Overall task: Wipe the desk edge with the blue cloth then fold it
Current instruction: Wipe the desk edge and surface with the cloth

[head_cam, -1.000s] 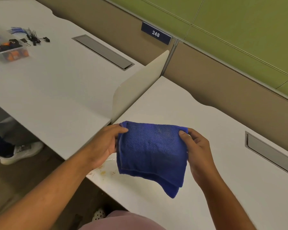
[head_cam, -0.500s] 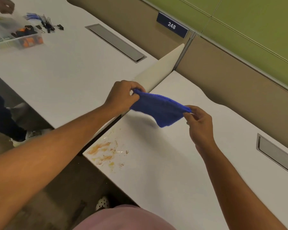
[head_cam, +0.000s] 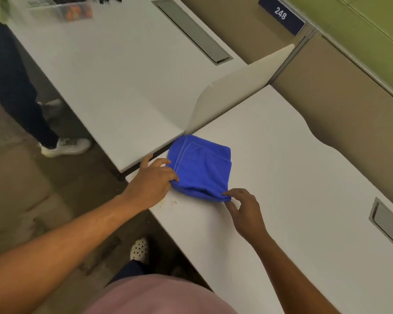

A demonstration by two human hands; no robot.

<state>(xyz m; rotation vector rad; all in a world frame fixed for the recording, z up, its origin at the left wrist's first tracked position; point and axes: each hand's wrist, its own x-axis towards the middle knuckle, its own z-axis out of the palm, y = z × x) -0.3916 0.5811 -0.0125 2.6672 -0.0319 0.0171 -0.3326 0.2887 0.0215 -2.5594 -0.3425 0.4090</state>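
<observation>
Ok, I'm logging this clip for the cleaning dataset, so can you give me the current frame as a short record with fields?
cloth: blue cloth, folded, lying on the white desk near its front corner
left hand: left hand, fingers on the cloth's left edge
right hand: right hand, fingertips pinching the cloth's near right corner
stains: faint orange specks on the desk edge, beside the cloth
divider: cream panel behind the cloth
sign: 248

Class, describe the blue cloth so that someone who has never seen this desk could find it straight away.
Find the white desk below the 248 sign. At its near corner, beside the low divider panel, lies the blue cloth, folded, with the left hand and right hand at its edges. It is the only vivid blue thing there.
</observation>
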